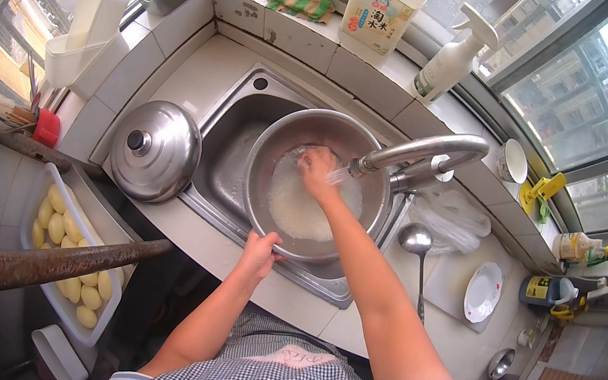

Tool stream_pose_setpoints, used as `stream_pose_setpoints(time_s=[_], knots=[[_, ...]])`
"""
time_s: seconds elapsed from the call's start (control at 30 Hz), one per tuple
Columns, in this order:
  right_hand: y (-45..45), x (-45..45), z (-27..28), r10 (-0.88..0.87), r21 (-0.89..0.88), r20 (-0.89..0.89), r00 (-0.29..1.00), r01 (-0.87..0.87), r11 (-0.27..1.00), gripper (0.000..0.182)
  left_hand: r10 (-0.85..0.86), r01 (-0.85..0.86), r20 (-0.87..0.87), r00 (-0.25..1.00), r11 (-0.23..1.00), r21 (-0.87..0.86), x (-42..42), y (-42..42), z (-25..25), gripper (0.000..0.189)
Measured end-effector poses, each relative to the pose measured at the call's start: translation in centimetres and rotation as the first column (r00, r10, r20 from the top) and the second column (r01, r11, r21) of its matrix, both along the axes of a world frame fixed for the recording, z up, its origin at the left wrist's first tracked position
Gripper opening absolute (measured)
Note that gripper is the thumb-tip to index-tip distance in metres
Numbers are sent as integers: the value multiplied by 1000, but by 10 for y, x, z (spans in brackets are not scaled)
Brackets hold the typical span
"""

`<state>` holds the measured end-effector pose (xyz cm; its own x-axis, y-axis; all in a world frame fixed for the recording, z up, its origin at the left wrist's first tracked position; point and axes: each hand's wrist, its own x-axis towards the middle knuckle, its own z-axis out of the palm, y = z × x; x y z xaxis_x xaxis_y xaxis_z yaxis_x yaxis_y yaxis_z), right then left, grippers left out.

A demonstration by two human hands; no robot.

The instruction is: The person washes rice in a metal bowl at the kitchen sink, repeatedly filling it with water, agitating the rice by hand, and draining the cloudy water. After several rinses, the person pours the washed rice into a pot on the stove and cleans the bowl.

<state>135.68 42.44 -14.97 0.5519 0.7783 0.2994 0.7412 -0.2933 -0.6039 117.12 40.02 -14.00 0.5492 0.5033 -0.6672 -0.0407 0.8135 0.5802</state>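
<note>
A round stainless steel basin [306, 251] stands in the metal sink [219, 159]. Cloudy water with what looks like white rice [295, 206] covers its bottom. My left hand [263, 252] grips the near rim of the basin, thumb on top. Down inside the basin, at the rice, is my right hand [319, 170] with bent fingers; its fingertips are blurred, and whether they hold any grains cannot be seen. From the curved metal faucet [424, 149], water runs down beside and onto my right hand.
A domed steel lid [156, 151] lies left of the sink. Right of it are a ladle [416, 240], plastic bags [452, 216] and a white plate [483, 293] on a cutting board [444, 281]. A rusty pipe [65, 265] crosses before a bin of peeled potatoes [56, 227]. Bottles line the sill.
</note>
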Motion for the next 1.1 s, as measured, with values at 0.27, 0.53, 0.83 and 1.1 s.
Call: stream_pose_setpoints(time_s=[0.27,0.53,0.83,1.1], knots=[[-44,14,-4,239,-659,-201,950,-312,685,39,57,-57,12,998,998,-13,-3,10,-3,18],[-57,-54,-46,145,-226,-443,885,-266,937,42,62,-62,5,998,998,0,4,12,-4,20],[4,-31,-3,131,-142,-252,959,-171,975,13,32,-32,5,999,999,-2,-5,9,-3,25],[-46,-6,-10,317,-418,12,948,-283,863,32,36,-36,49,998,999,2,-12,18,-16,22]])
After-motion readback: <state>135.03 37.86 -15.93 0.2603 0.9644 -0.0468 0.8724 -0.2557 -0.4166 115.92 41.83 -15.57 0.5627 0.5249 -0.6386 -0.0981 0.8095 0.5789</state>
